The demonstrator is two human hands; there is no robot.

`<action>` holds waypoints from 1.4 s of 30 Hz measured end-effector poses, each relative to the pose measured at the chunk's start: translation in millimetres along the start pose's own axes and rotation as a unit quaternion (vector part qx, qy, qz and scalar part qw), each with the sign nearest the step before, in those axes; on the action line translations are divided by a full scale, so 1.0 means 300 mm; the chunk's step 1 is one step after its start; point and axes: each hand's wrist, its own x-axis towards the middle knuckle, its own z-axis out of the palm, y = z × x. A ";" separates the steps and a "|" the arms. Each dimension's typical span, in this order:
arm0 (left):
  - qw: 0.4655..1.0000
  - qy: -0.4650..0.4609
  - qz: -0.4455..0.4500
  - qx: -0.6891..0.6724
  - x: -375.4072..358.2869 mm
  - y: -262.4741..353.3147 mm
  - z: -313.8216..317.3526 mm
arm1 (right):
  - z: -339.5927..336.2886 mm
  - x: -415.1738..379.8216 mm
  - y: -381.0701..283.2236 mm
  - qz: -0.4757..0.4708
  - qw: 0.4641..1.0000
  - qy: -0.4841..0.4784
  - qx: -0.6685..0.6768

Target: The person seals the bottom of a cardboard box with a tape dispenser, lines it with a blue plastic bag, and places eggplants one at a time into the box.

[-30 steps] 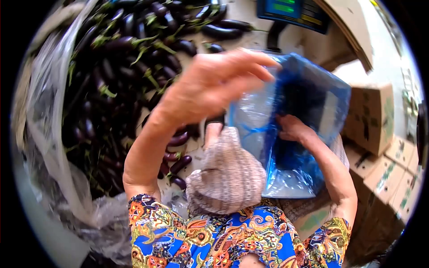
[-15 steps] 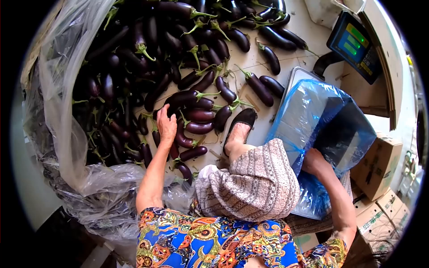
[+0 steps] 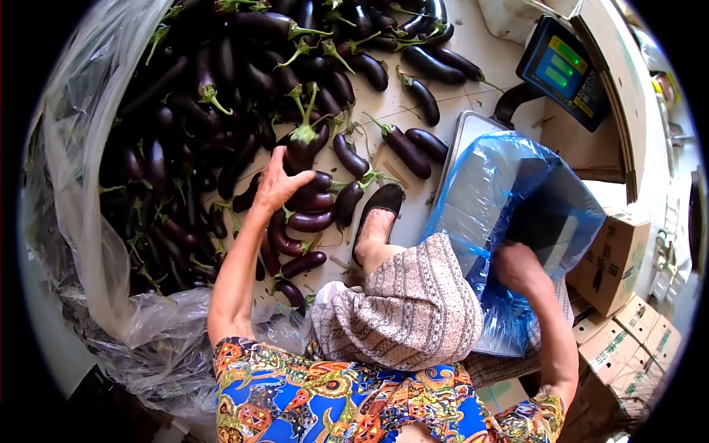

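My left hand [image 3: 277, 184] is closed around a dark purple eggplant [image 3: 301, 148], lifting it stem-up at the near edge of a big pile of eggplants [image 3: 221, 96]. My right hand [image 3: 517, 267] grips the rim of a blue plastic bag [image 3: 502, 199], holding it open. The bag rests against a metal scale tray [image 3: 461, 136]. My knee in patterned fabric [image 3: 413, 303] and my foot in a dark shoe [image 3: 375, 218] lie between the two hands.
Clear plastic sheeting [image 3: 96, 244] wraps the left side of the pile. A scale display [image 3: 561, 70] stands at the upper right. Cardboard boxes [image 3: 617, 258] are stacked at the right. Loose eggplants [image 3: 413, 144] lie on the floor near the tray.
My left hand came down from in front of the camera to the pile and closed on an eggplant. The view swung down and left. My right hand kept hold of the bag.
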 end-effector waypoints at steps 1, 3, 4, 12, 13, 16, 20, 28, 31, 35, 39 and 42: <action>0.991 -0.034 0.030 -0.127 -0.031 0.137 -0.013 | -0.157 -0.081 -0.059 -0.028 0.989 0.053 0.132; 0.973 -0.066 0.026 -0.219 -0.091 0.394 -0.007 | -0.265 -0.151 -0.109 -0.076 0.899 0.178 0.392; 0.963 -0.079 0.061 -0.250 -0.112 0.490 0.024 | -0.295 -0.168 -0.128 -0.090 0.850 0.201 0.479; 0.872 -0.215 0.335 -0.283 0.030 0.732 0.251 | -0.342 -0.274 -0.140 -0.035 0.649 0.320 0.689; 0.903 -0.179 0.264 -0.287 0.096 0.671 0.304 | -0.320 -0.319 -0.119 -0.019 0.658 0.249 0.711; 0.939 -0.107 0.325 -0.030 0.296 0.396 0.561 | -0.293 -0.357 -0.100 0.105 0.711 0.033 0.695; 0.936 -0.126 0.292 0.151 0.345 0.344 0.766 | -0.126 -0.224 -0.035 0.131 0.713 -0.028 0.688; 0.904 -0.169 0.292 0.262 0.421 0.214 0.798 | -0.052 -0.146 0.131 -0.057 0.650 -0.262 0.711; 0.942 -0.112 0.213 0.235 0.449 0.117 0.697 | -0.056 -0.146 0.165 -0.065 0.665 -0.216 0.712; 0.980 -0.072 0.127 0.137 0.433 0.131 0.449 | -0.027 -0.148 0.155 0.046 0.627 -0.139 0.765; 0.948 -0.210 -0.008 -0.241 0.294 0.158 0.290 | 0.028 -0.105 0.106 0.137 0.614 -0.058 0.775; 0.908 -0.238 -0.012 -0.345 0.121 0.309 0.246 | 0.091 0.014 0.053 0.137 0.615 -0.019 0.776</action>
